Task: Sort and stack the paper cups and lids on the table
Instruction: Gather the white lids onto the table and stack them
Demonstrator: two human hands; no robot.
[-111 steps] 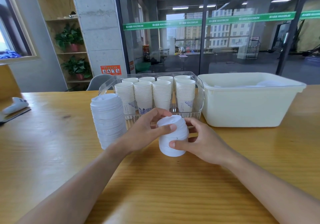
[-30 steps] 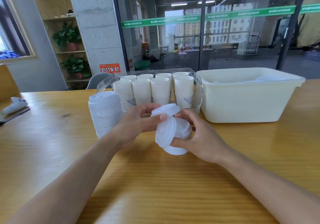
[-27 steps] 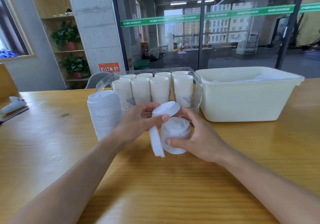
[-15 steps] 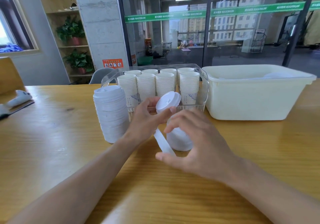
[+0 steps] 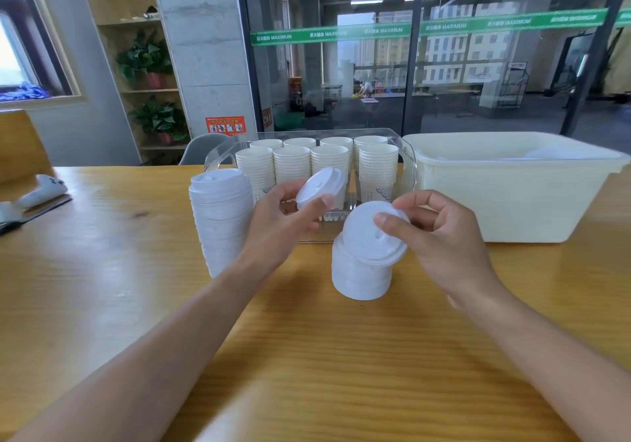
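My left hand pinches one white lid and holds it up in front of the cup tray. Tilted above a short stack of white lids on the table is a second white lid, pinched by my right hand. A taller stack of lids stands to the left of my left hand. Several stacks of paper cups fill a clear tray behind both hands.
A cream plastic tub stands at the right, beside the clear tray. A white object lies at the table's far left edge. The wooden table stretches toward me. Glass walls and a shelf with plants are behind.
My right hand picked up the lid that had fallen off the short stack and raised it over the stack. My left hand keeps holding its lid up.
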